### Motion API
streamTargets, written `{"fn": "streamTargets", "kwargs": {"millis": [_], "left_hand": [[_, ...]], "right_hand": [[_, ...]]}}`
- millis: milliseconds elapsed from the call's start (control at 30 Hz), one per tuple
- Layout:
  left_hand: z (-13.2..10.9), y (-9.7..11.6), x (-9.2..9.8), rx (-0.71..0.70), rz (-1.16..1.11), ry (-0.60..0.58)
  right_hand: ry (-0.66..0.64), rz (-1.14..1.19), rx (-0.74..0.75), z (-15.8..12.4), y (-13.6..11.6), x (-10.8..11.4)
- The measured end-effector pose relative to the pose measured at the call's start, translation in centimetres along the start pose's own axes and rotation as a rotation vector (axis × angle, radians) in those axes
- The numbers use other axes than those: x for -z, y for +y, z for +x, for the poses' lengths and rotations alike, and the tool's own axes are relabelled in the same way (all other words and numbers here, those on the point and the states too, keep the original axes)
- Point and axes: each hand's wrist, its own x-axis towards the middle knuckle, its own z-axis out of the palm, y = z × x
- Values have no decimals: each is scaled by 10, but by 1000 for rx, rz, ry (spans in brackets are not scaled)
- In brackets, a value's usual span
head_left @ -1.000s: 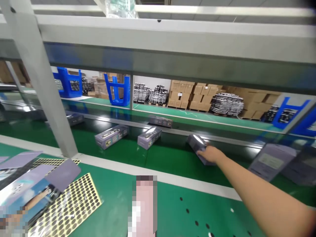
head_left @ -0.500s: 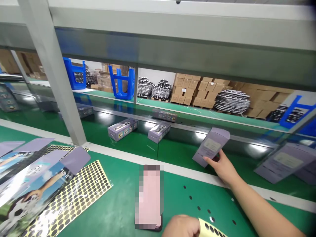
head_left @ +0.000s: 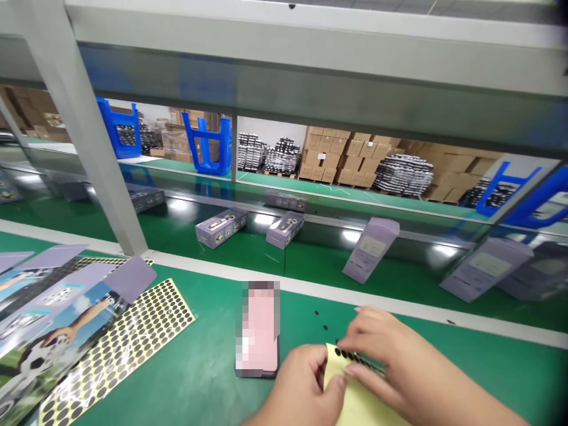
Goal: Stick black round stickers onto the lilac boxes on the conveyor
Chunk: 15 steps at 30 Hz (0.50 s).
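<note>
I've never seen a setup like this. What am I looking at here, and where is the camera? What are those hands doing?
This view comes from a camera worn on a person's head, looking forward and down, so the hands are the wearer's own. No robot shows here. The left hand and right hand both hold a yellow sheet of black dot stickers over a green bench. Beside them lies a blurred pink object, perhaps a phone. More sticker sheets and printed cards lie to the left. Beyond the bench, lilac boxes sit on a green conveyor belt.
</note>
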Motion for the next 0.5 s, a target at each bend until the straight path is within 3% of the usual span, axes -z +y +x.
{"fn": "streamTargets", "kwargs": {"millis": [67,200,500], "left_hand": [[-2,2,1,2,80,38],[-4,9,2,-19,126,44],[-6,12,5,-86,216,6]], "right_hand": [[5,-64,33,4,-11,-7],[29,-84,83,10,-9,-14],[22,-36,125,9,-7,-5]]}}
